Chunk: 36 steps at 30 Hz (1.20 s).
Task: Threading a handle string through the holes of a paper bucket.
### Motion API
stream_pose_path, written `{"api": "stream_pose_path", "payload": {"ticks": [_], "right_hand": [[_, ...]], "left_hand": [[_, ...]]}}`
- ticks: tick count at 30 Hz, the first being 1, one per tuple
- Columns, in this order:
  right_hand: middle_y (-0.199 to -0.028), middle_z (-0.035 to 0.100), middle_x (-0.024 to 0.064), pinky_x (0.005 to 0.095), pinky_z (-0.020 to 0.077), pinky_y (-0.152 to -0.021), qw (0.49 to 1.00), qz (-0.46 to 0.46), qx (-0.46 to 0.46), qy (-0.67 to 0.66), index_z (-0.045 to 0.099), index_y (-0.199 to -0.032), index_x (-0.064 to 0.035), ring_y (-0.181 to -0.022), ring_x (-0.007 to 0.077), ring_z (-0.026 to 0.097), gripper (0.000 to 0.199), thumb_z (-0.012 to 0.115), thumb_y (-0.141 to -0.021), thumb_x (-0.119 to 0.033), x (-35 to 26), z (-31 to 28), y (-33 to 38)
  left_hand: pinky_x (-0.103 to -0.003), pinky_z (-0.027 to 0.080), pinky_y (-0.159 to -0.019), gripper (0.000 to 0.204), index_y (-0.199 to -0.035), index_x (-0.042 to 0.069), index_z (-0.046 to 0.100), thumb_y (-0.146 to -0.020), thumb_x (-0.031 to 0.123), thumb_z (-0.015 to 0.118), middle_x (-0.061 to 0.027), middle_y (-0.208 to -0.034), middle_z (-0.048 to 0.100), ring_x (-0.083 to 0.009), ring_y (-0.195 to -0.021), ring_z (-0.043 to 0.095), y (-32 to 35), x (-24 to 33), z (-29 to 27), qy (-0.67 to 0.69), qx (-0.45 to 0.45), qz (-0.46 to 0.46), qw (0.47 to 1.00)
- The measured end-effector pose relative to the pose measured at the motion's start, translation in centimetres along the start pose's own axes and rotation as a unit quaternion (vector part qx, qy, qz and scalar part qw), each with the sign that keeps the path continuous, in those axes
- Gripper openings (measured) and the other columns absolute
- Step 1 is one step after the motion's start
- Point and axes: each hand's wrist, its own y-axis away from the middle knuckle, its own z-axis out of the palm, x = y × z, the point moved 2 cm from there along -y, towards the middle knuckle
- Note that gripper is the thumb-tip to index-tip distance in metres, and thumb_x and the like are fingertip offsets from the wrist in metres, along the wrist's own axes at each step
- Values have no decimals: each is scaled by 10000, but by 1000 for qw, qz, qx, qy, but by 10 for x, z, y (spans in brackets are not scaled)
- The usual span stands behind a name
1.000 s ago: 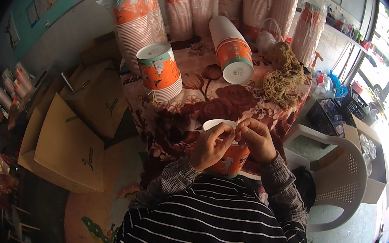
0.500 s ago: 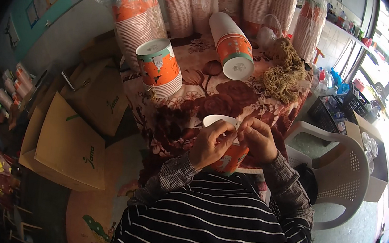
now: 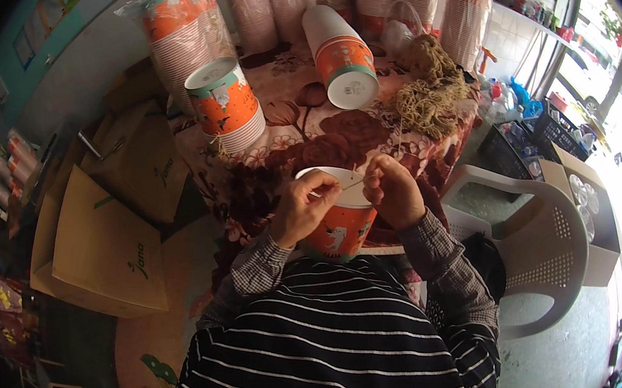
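An orange paper bucket (image 3: 341,231) with a white inside and a green base band stands upright at the table's near edge, against my striped clothing. Above its rim a short thin piece of twine (image 3: 355,182) stretches between my hands. My left hand (image 3: 305,207) is closed in a pinch on one end, by the left side of the rim. Pinching the other end, my right hand (image 3: 396,191) is slightly higher, over the right side of the rim. A tangled heap of tan twine (image 3: 431,93) lies at the table's far right.
Upside-down stacked buckets (image 3: 225,105) stand at the left of the flowered tablecloth (image 3: 324,139); another stack (image 3: 344,61) lies on its side. Bagged bucket stacks (image 3: 183,37) line the back. A white plastic chair (image 3: 548,245) is at right, cardboard boxes (image 3: 112,245) at left.
My hands have drawn apart, and the twine now shows stretched between them. More of the bucket's front is uncovered. The whole view has shifted a little.
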Motion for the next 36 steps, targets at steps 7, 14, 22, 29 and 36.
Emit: {"api": "stream_pose_path", "payload": {"ticks": [7, 14, 22, 29, 36], "right_hand": [[-763, 580, 31, 242, 443, -542, 989, 1, 16, 145, 600, -999, -37, -592, 120, 542, 158, 528, -980, -177, -5, 1, 1], [-804, 640, 34, 210, 470, -593, 904, 56, 13, 425, 569, -1094, 8, -658, 72, 573, 203, 550, -966, -149, -23, 33, 12], [-872, 606, 2, 214, 486, -658, 912, 48, -19, 406, 544, -1174, -13, -740, 58, 571, 261, 599, -947, -129, -4, 70, 13], [-815, 559, -22, 217, 457, -627, 906, 4, -2, 422, 595, -1114, -23, -683, 49, 516, 217, 625, -928, -132, 8, 65, 6], [-805, 580, 55, 250, 464, -591, 717, -191, 12, 671, 645, -1005, -5, -660, 114, 566, 171, 668, -838, -34, 20, 68, 5]], "left_hand": [[-221, 480, -617, 183, -906, -15, 644, -943, 160, 604, -36, -791, 655, -68, -709, 597, -3, -15, -8, 116, -17, -63, 991], [-214, 475, -581, 166, -906, -5, 633, -939, 157, 622, -16, -757, 623, -62, -656, 573, -4, 2, -27, 47, -6, -47, 998], [-225, 504, -653, 131, -923, -13, 631, -933, 117, 624, -10, -818, 636, -60, -759, 582, -6, 11, -28, 81, -45, -34, 995], [-243, 505, -688, 119, -964, -16, 625, -936, 100, 615, -43, -868, 650, -87, -777, 616, 15, -2, -18, 95, 5, -8, 995], [-247, 502, -689, 134, -957, -16, 625, -942, 116, 607, -59, -844, 656, -101, -773, 626, 14, -9, -28, 59, 21, -10, 998]]}}
